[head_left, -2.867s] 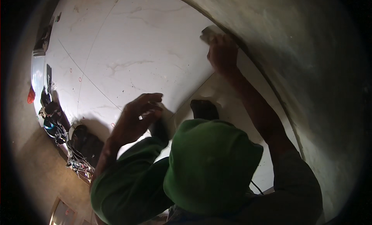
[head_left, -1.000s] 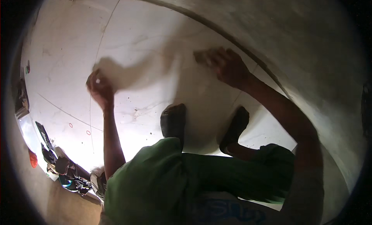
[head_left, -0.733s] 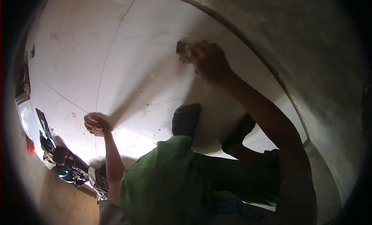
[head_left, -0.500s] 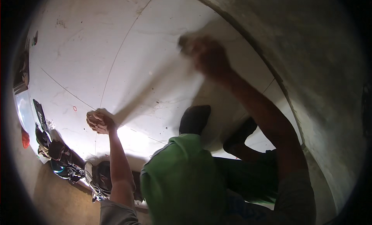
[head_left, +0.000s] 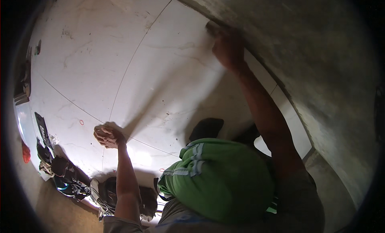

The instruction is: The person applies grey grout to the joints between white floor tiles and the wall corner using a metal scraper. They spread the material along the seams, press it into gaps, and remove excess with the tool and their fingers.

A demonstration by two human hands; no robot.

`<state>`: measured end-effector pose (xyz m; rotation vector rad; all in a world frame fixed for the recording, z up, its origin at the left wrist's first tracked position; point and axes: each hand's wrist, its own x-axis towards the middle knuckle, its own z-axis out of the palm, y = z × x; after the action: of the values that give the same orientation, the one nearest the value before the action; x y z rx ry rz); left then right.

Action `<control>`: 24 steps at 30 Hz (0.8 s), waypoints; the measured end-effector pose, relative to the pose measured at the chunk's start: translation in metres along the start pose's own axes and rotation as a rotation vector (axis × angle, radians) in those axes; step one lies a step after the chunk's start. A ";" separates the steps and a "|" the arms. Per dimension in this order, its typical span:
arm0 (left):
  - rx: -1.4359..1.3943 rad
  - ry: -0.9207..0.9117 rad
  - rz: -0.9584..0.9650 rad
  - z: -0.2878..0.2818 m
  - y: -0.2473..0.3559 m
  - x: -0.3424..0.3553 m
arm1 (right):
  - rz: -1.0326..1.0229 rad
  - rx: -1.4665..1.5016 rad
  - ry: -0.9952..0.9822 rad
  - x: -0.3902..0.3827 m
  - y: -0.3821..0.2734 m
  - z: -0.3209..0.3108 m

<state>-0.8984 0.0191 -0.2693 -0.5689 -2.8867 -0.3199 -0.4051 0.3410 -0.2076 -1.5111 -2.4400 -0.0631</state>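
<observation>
My left hand (head_left: 107,137) rests on the white floor tiles (head_left: 136,92), close to where thin joint lines meet. Its fingers are curled closed, and whatever they may hold is hidden. At the far right, my right hand (head_left: 229,48) reaches to the tile edge at the foot of the grey wall (head_left: 317,56). Its fingers are closed around a small dark thing (head_left: 211,28), blurred and too dark to name. Shadows of the arms fall across the tiles.
Green cloth with grey stripes (head_left: 224,181) covers my bent leg, and a dark foot (head_left: 206,128) stands on the tiles. Bags and cables (head_left: 106,193) lie at the lower left, beside a black strip (head_left: 42,126) and a red item (head_left: 25,152). Small red rings (head_left: 82,122) dot the floor.
My right hand has moved farther away and to the right with the dark thing, reaching the wall's foot. My left hand stays on about the same spot of floor; the view has shifted slightly.
</observation>
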 end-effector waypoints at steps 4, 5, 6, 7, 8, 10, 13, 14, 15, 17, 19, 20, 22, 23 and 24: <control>0.104 -0.070 0.002 0.000 -0.003 -0.002 | 0.084 0.012 -0.116 0.005 -0.022 -0.005; 0.108 -0.066 0.003 0.002 -0.006 0.001 | -0.043 0.025 -0.127 0.002 -0.034 -0.005; 0.115 -0.068 0.012 0.003 -0.010 0.005 | -0.044 0.031 -0.127 0.004 -0.041 -0.003; 0.111 -0.075 0.012 0.006 -0.010 0.005 | -0.029 0.035 -0.151 0.012 -0.040 -0.003; 0.117 -0.063 0.041 0.006 -0.011 0.006 | -0.016 0.041 -0.174 0.022 -0.039 -0.004; 0.097 -0.081 0.041 0.003 -0.008 0.002 | 0.048 0.017 -0.182 0.047 -0.020 -0.004; 0.065 -0.111 0.051 -0.004 -0.004 0.003 | 0.071 -0.048 -0.126 0.050 -0.031 0.008; 0.053 -0.118 0.053 -0.006 -0.004 0.002 | 0.002 -0.033 -0.106 0.044 -0.046 0.013; 0.048 -0.122 0.039 -0.005 -0.002 0.000 | -0.067 -0.019 -0.087 0.043 -0.052 0.015; 0.001 -0.072 -0.006 -0.005 0.005 -0.002 | -0.092 -0.037 -0.020 0.059 -0.035 0.016; 0.017 -0.072 -0.006 -0.004 0.000 -0.001 | 0.059 -0.054 -0.048 0.081 -0.022 0.016; 0.009 -0.058 -0.009 -0.003 -0.003 -0.001 | 0.052 -0.055 -0.051 0.078 -0.028 0.019; -0.002 -0.044 -0.023 0.000 -0.007 -0.001 | 0.038 -0.064 -0.170 0.069 -0.043 0.023; 0.031 -0.053 -0.013 0.000 -0.010 0.001 | 0.027 -0.068 -0.169 0.071 -0.043 0.021; 0.065 -0.063 -0.004 0.001 -0.013 0.001 | -0.005 -0.048 -0.160 0.074 -0.043 0.020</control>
<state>-0.9047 0.0082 -0.2724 -0.5726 -2.9465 -0.2110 -0.4781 0.3898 -0.2037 -1.5870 -2.5841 -0.0017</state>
